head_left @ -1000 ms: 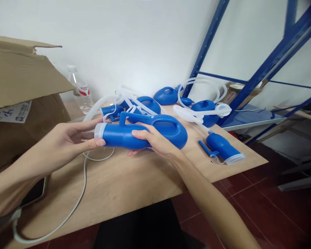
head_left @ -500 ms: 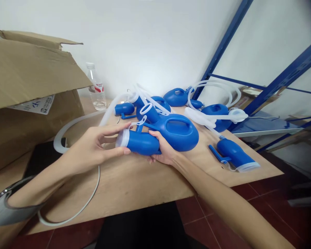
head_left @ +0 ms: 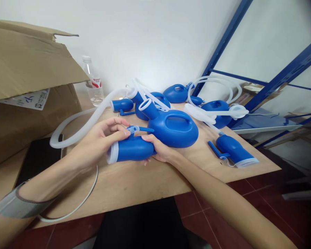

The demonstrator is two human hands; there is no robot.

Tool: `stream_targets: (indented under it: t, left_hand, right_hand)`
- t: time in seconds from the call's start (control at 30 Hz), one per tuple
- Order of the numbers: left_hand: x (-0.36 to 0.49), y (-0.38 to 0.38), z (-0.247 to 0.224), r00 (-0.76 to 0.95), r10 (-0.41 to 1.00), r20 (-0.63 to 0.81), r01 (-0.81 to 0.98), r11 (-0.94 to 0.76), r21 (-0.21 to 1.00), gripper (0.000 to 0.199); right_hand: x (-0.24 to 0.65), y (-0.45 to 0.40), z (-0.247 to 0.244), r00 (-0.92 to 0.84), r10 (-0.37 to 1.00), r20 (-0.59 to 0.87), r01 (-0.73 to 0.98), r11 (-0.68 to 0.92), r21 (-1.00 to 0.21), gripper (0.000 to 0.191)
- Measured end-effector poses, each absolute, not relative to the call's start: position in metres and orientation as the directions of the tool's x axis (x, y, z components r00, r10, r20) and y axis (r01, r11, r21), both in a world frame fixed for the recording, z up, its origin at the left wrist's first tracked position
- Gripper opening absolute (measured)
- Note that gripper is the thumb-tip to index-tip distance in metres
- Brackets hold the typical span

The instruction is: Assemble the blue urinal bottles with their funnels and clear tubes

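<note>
A blue cylinder with a whitish end cap (head_left: 134,148) is held over the table's front part, its cap facing left. My right hand (head_left: 159,148) is wrapped round its right end. My left hand (head_left: 114,133) pinches a small translucent strap (head_left: 133,129) at the blue arm on top of the cylinder. Right behind stands a blue jug (head_left: 175,129) with a handle and a white-rimmed spout. At the right lies a similar blue cylinder (head_left: 234,150) with a whitish cap, and another (head_left: 123,104) lies behind my left hand.
More blue jugs (head_left: 175,93) and coiled translucent hoses (head_left: 77,133) fill the wooden table's (head_left: 150,180) back. A cardboard box (head_left: 33,69) and a water bottle (head_left: 94,84) stand left. Blue shelving (head_left: 277,83) rises on the right; a thin cable (head_left: 85,200) hangs near the front edge.
My left hand has moved from the cylinder's whitish cap up to the strap. The held cylinder has shifted slightly left and down, and the view has shifted a little.
</note>
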State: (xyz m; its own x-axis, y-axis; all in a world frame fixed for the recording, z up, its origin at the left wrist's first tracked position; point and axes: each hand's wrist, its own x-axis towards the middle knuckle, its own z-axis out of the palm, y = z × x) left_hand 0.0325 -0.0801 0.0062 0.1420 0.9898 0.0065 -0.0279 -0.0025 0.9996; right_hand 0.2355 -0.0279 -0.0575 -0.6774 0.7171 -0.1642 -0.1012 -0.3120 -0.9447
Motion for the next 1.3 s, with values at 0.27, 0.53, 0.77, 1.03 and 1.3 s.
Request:
stream_targets:
  t: [0.27,0.53,0.77,1.03,1.3]
  left_hand:
    - [0.037,-0.080,-0.002,-0.092,0.994,0.053,0.019,-0.052,0.998,0.018]
    - [0.031,-0.080,-0.005,-0.129,0.959,0.250,0.316,-0.200,0.927,0.017]
    - [0.041,-0.079,-0.009,0.048,0.923,0.383,0.414,-0.367,0.833,0.029]
    - [0.046,-0.068,0.005,0.105,0.970,0.221,0.161,-0.236,0.958,0.025]
    - [0.045,-0.063,0.002,0.098,0.983,0.154,0.064,-0.161,0.985,0.046]
  right_hand:
    - [0.233,-0.024,-0.059,-0.712,0.702,-0.028,-0.108,-0.149,-0.983,0.049]
    - [0.226,-0.035,-0.061,-0.518,0.766,0.380,0.113,0.501,-0.858,0.044]
    - [0.224,-0.034,-0.066,-0.475,0.745,0.467,0.174,0.600,-0.781,0.048]
    - [0.223,-0.039,-0.055,-0.289,0.852,0.437,-0.009,0.454,-0.891,0.030]
    - [0.225,-0.040,-0.047,-0.312,0.911,0.269,-0.134,0.238,-0.962,0.032]
